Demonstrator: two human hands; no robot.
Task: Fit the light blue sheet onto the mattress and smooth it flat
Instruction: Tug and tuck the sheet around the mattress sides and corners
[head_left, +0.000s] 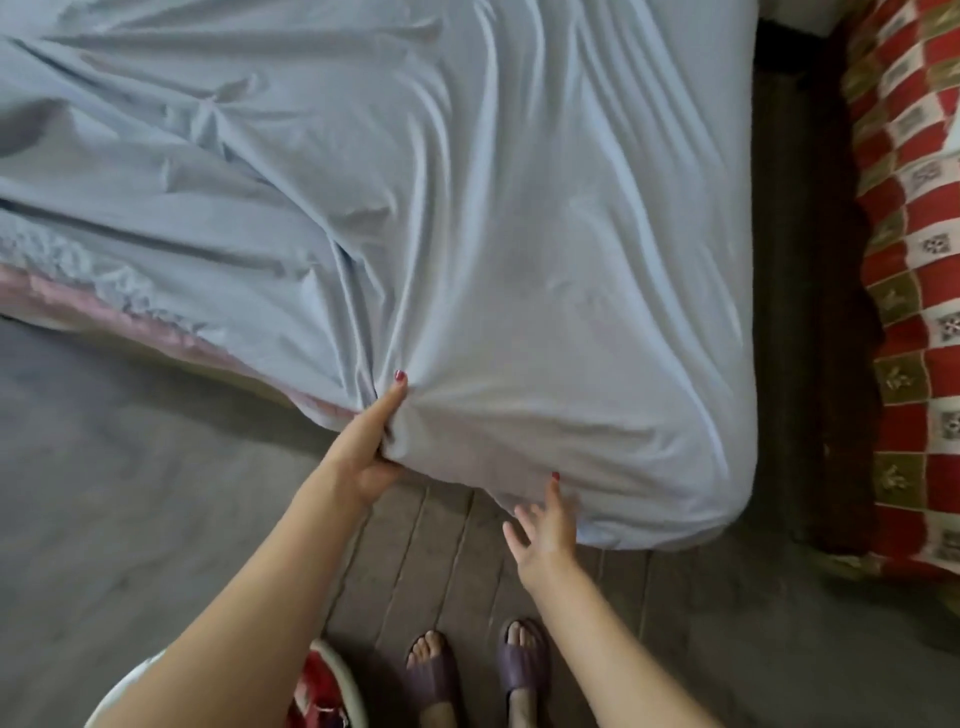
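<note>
The light blue sheet (467, 218) lies wrinkled over the mattress and is pulled over its near corner at the lower right. A pink strip of mattress (130, 325) shows uncovered along the left side, under the sheet's gathered edge. My left hand (371, 447) grips a bunch of sheet at the near edge, thumb on top and fingers tucked under the fabric. My right hand (545, 530) is spread, fingers straight, its fingertips touching the sheet on the side of the corner.
A red, white and olive patterned blanket (914, 291) lies along the right, across a dark gap (800, 260) from the bed. Grey plank floor (130, 493) lies in front. My feet in purple slippers (522, 665) stand below, beside a white basket (337, 675) holding red cloth.
</note>
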